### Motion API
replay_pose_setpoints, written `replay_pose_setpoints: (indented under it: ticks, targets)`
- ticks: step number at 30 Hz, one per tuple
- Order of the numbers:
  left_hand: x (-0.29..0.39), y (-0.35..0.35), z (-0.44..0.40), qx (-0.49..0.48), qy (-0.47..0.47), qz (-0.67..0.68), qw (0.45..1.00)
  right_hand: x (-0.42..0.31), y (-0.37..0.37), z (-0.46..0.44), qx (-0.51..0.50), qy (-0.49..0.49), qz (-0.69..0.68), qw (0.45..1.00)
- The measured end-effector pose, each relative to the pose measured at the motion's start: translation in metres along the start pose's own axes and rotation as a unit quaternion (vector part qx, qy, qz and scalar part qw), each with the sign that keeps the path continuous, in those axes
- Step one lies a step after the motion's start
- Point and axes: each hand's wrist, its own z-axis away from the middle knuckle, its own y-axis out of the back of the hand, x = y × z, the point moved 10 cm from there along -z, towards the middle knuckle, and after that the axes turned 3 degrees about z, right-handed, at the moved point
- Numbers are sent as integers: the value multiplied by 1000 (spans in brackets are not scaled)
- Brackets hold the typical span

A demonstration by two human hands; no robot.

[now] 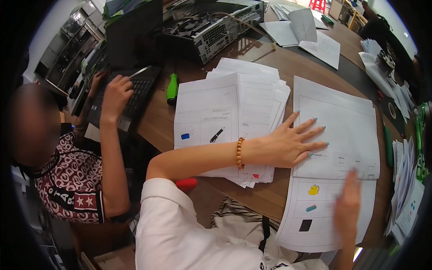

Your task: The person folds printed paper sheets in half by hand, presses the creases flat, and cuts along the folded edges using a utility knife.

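My left hand (299,140) lies flat with its fingers spread on a white printed sheet (335,105). A wooden bead bracelet (240,153) circles that wrist. Below the hand, another sheet (326,234) carries small pictures of a yellow bag, a blue-green oblong and a black rectangle. It reaches past the table's near edge. Over the right side of these sheets is my right hand (348,204), smeared by motion, so its fingers are unclear. To the left, partly under my left forearm, lies a stack of printed sheets (207,101), one showing a pen and a blue item.
A person in a patterned shirt (74,180) sits at left, one hand over a laptop (137,94). A green-handled screwdriver (172,90) lies beside the stack. An opened computer case (216,33) stands behind. More papers (407,189) are at right, others (321,47) at the back.
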Motion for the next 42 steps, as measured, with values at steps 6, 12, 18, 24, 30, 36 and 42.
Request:
replay_pose_setpoints:
  ticks: [6,12,18,24,30,36,42]
  targets:
    - [0,3,0,11,-5,5,1000,139,3,36,13,-134,-58,989]
    - [-1,6,1,22,-9,17,1000,150,-13,42,73,-279,-806,517]
    - [-1,0,0,18,-12,4,1000,192,-42,27,17,-237,-820,521]
    - [0,-5,0,11,-13,-3,1000,249,-38,14,128,-309,-649,683]
    - [0,-7,0,-4,-7,1,1000,275,-52,1,114,-289,-544,779]
    - [0,-11,0,-1,-6,-6,1000,246,-46,0,207,-311,-596,711]
    - [0,-11,1,6,-10,-4,1000,250,-43,-3,137,-269,-531,792]
